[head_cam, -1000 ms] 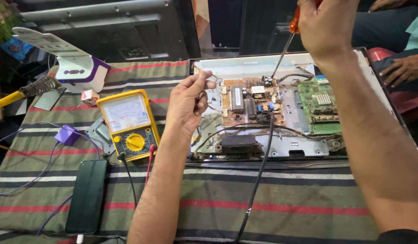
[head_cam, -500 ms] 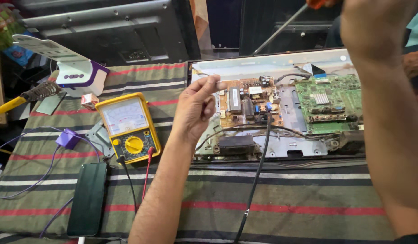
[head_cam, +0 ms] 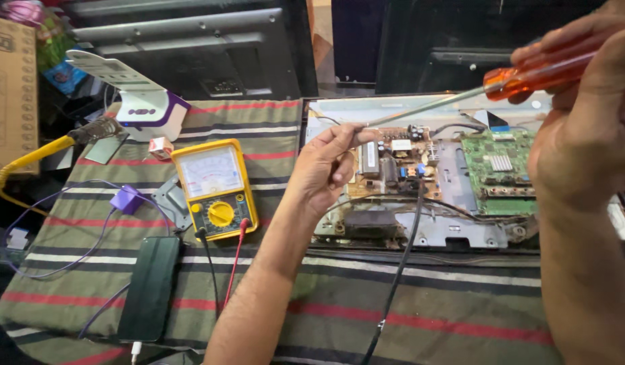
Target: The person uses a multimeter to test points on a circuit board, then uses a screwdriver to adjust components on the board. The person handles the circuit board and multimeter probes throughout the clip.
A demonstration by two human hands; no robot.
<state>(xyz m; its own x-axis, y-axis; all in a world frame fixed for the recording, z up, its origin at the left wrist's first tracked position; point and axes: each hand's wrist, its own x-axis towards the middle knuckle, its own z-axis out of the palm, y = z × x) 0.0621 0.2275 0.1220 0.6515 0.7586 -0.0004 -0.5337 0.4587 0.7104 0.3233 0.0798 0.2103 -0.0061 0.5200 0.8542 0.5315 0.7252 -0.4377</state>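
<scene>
Right hand (head_cam: pixel 583 135) is closed around the orange handle of a long screwdriver (head_cam: pixel 535 71); left hand (head_cam: pixel 326 165) pinches its tip. Shaft appears rigid, light; handle offers the surest hold.

Two bare hands, left (head_cam: pixel 326 169) and right (head_cam: pixel 583 135); one orange-handled steel screwdriver (head_cam: pixel 529 71); one yellow analogue multimeter (head_cam: pixel 215 189); two circuit boards, brown (head_cam: pixel 393 169) and green (head_cam: pixel 501 172); one dark slab phone (head_cam: pixel 150 287).
</scene>
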